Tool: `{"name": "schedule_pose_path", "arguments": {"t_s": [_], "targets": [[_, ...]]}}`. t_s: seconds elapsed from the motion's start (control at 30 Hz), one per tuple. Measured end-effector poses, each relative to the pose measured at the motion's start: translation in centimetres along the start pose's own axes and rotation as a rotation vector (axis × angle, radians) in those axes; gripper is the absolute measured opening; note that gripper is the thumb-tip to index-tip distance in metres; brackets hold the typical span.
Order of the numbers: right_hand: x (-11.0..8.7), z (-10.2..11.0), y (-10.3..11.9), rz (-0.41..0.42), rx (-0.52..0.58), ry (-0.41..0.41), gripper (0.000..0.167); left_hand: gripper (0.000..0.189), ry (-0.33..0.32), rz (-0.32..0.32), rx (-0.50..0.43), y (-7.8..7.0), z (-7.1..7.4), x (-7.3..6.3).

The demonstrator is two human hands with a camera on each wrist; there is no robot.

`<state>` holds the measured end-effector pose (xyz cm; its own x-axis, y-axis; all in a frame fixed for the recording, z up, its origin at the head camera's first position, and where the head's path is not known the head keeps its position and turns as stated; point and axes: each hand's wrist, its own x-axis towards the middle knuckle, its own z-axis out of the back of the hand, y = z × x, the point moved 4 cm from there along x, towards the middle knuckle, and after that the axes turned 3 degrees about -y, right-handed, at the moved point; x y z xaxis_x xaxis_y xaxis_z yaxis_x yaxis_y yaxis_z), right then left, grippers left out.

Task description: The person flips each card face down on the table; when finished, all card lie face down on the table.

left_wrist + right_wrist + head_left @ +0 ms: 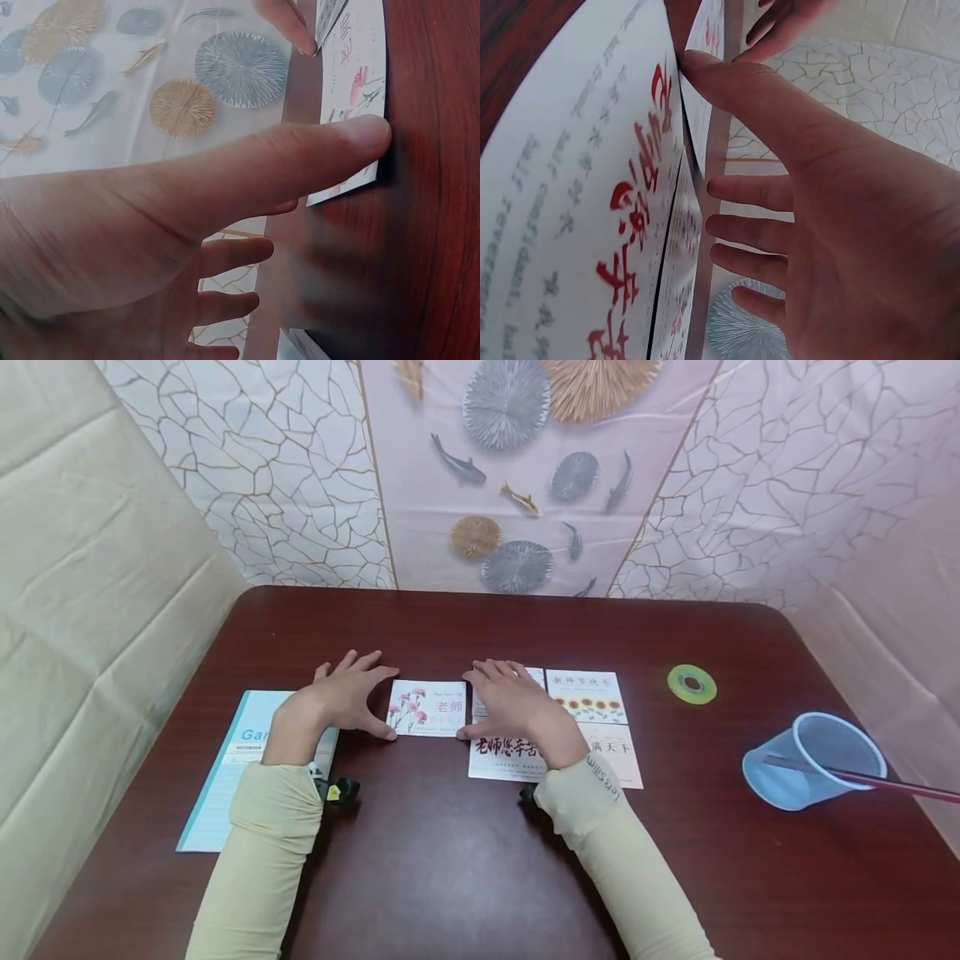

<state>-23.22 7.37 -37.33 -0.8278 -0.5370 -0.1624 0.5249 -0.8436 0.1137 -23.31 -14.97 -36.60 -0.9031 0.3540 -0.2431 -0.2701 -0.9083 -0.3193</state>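
Note:
A white card with pink carnations (427, 707) lies flat on the table between both hands. My left hand (341, 697) has spread, fairly straight fingers; its thumb and forefinger meet the card's left corners. In the left wrist view, that thumb (322, 150) overlaps the card's end. My right hand (517, 702) reaches over the card's right edge, thumb at the lower corner and fingertips at the upper one. Beneath the right hand and wrist are a card with red lettering (506, 762) and another card (537, 675), both partly hidden. A sunflower card (587, 696) adjoins them.
A blue-edged notebook (217, 802) lies partly under the left forearm. On the right are a green roll of tape (692, 684) and a tilted blue mesh cup (772, 768) with a thin dark stick (900, 785). Patterned cloth (300, 468) hangs behind the table (420, 877).

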Motion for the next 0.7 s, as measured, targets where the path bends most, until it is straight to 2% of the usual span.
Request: {"name": "schedule_pose_path", "arguments": {"t_s": [0.2, 0.4, 0.7], "targets": [[0.09, -0.19, -0.15, 0.023, 0.003, -0.001, 0.089, 0.095, 0.026, -0.002, 0.007, -0.09, -0.40, 0.04], [0.17, -0.19, -0.14, 0.030, -0.005, -0.022, 0.086, 0.087, 0.003, -0.044, -0.004, -0.22, -0.69, 0.30], [0.20, -0.09, -0.15, 0.059, 0.013, -0.045, 0.093, 0.081, -0.024, -0.103, -0.058, -0.14, 0.18, 0.08]]}}
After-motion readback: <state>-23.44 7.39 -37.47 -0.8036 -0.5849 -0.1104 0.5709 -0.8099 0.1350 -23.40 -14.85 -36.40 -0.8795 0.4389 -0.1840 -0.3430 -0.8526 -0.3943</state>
